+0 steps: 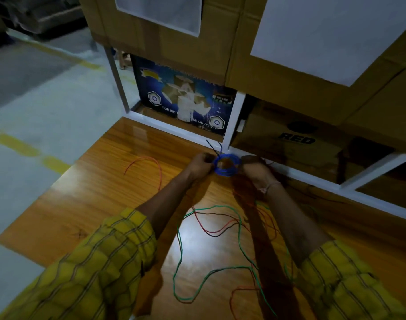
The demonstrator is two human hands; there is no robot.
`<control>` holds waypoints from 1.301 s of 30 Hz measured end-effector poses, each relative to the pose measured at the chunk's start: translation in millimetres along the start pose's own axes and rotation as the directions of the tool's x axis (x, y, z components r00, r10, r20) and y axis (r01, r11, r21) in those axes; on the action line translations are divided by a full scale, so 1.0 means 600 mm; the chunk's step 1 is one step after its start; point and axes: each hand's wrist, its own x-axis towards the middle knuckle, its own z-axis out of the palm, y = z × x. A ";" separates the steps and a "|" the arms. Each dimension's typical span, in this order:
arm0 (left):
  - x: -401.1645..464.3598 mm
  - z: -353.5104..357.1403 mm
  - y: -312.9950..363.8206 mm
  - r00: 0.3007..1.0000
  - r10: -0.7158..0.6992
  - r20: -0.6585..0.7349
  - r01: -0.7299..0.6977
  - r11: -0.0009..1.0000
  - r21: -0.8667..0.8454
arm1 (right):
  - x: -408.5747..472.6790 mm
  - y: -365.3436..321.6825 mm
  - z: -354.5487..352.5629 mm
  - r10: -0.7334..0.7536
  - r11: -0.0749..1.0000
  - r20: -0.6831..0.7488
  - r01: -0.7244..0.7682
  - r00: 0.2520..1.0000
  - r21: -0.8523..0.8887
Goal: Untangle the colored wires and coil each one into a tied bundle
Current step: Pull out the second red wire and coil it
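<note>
Both our hands, left hand [200, 163] and right hand [255, 166], grip the blue coil [227, 166], apparently mid-tie, while green wire [180, 241] and red wire [199, 221] still sprawl tangled on the worktop [93, 192].
</note>
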 end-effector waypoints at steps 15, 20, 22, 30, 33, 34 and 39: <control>-0.114 -0.129 -0.049 0.966 0.254 -0.040 -0.224 0.910 0.350 | -0.149 -0.027 0.063 -0.165 0.974 -0.080 0.175 0.983 0.143; -0.155 -0.155 -0.072 0.979 0.163 0.122 -0.203 0.841 0.502 | -0.174 -0.022 0.125 -0.160 0.979 0.040 0.153 0.986 0.136; -0.167 -0.154 -0.077 0.971 0.139 0.196 -0.226 0.804 0.550 | -0.183 -0.023 0.148 -0.187 0.978 0.065 0.179 0.980 0.111; -0.196 -0.137 -0.051 0.927 0.318 0.200 -0.369 0.867 0.335 | -0.220 -0.021 0.168 -0.194 0.969 0.079 0.179 0.978 0.168; -0.203 -0.138 -0.039 0.904 0.375 0.207 -0.425 0.845 0.325 | -0.248 -0.040 0.141 -0.228 0.944 0.042 0.210 0.973 0.257; -0.203 -0.138 -0.039 0.905 0.376 0.199 -0.424 0.841 0.336 | -0.258 -0.047 0.128 -0.231 0.923 0.030 0.209 0.972 0.322; -0.199 -0.131 -0.051 0.918 0.365 0.156 -0.397 0.844 0.361 | -0.293 -0.064 0.041 -0.174 0.735 -0.010 0.137 0.985 0.665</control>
